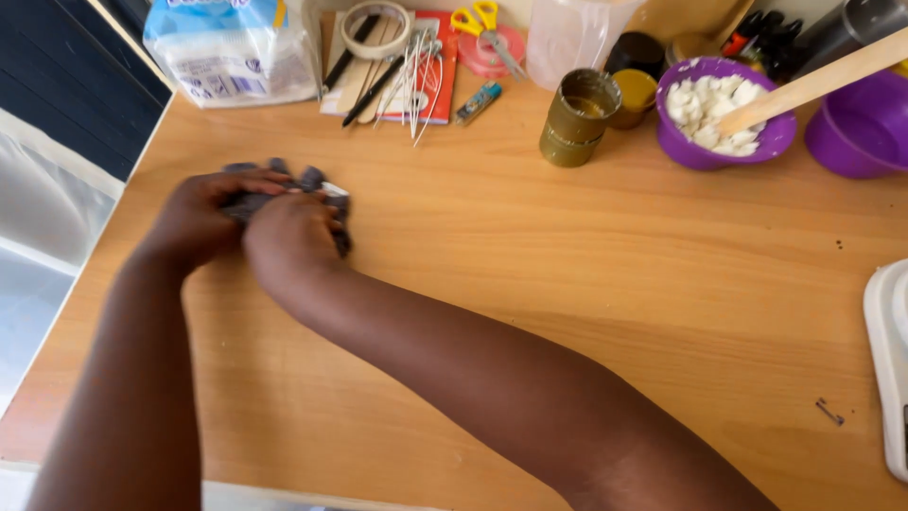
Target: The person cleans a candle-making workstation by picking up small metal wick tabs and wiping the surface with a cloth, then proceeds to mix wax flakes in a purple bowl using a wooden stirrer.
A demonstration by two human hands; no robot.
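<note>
- pressing down together, left hand (194, 222) and right hand (288, 237) are both closed on a dark crumpled cloth (312, 185).
- cloth lies on the wooden table (567, 284), near its left edge.
- purple bowl (705, 151) of white chunks sits well apart.

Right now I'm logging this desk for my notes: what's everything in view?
cloth: 1, dark grey, under both hands
table: 1, light wood
tissue pack: 1, white-blue, back left
tape roll: 1, cream, back
wicks: a bunch, white, by the tape roll
scissors: 1, yellow-handled, back
tins: 2 stacked, olive
bowls: 2, purple, back right; one holds white chunks
stick: 1, wooden, in a bowl
scale: 1, white, right edge
left hand: on cloth
right hand: on cloth
</note>
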